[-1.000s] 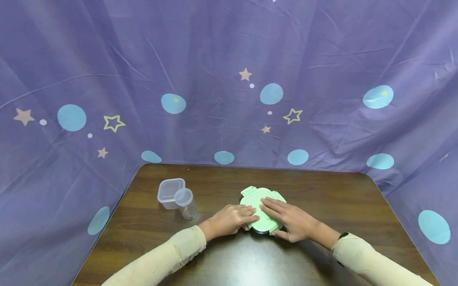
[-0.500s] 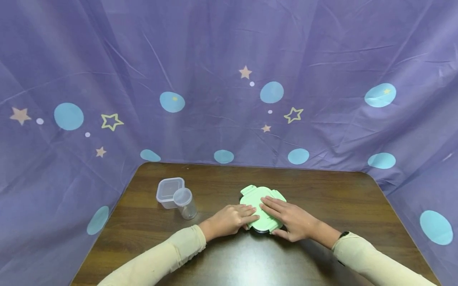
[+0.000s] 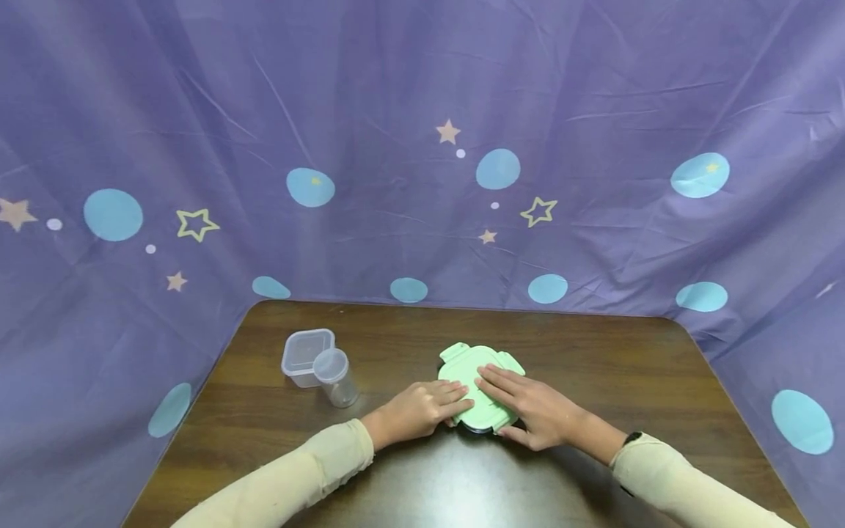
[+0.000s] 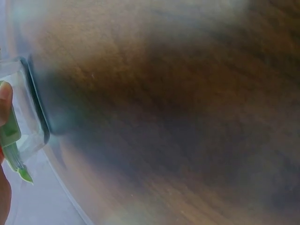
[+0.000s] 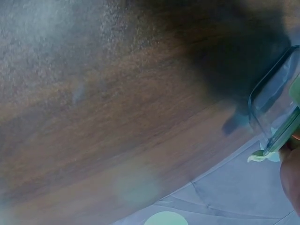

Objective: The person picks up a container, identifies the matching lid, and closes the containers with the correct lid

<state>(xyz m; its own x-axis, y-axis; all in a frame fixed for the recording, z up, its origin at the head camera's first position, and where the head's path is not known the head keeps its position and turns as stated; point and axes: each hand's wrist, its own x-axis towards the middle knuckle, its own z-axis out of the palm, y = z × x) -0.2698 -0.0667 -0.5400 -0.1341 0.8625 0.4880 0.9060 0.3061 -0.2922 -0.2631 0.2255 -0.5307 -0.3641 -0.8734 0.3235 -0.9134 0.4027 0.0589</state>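
Observation:
A food container (image 3: pixel 467 363) with a light green clip lid and a see-through body stands on the table between both hands. My left hand (image 3: pixel 417 409) grips its left side, fingers over the lid and thumb low at the edge. In the left wrist view that thumb (image 4: pixel 4 97) lies on a green side flap (image 4: pixel 10 132) beside the clear wall. My right hand (image 3: pixel 540 412) holds the right side, fingers laid across the lid, thumb at the near right corner. Another flap (image 5: pixel 257 156) sticks out past the lid in the right wrist view.
To the left, a clear square plastic box (image 3: pixel 306 352) stands close behind a clear round jar (image 3: pixel 338 383). The brown wooden table (image 3: pixel 594 352) has a rounded far edge, with a purple patterned curtain (image 3: pixel 396 110) behind and at both sides.
The head view has shifted slightly, so everything sits a little further left. Both hands keep their places on the food container.

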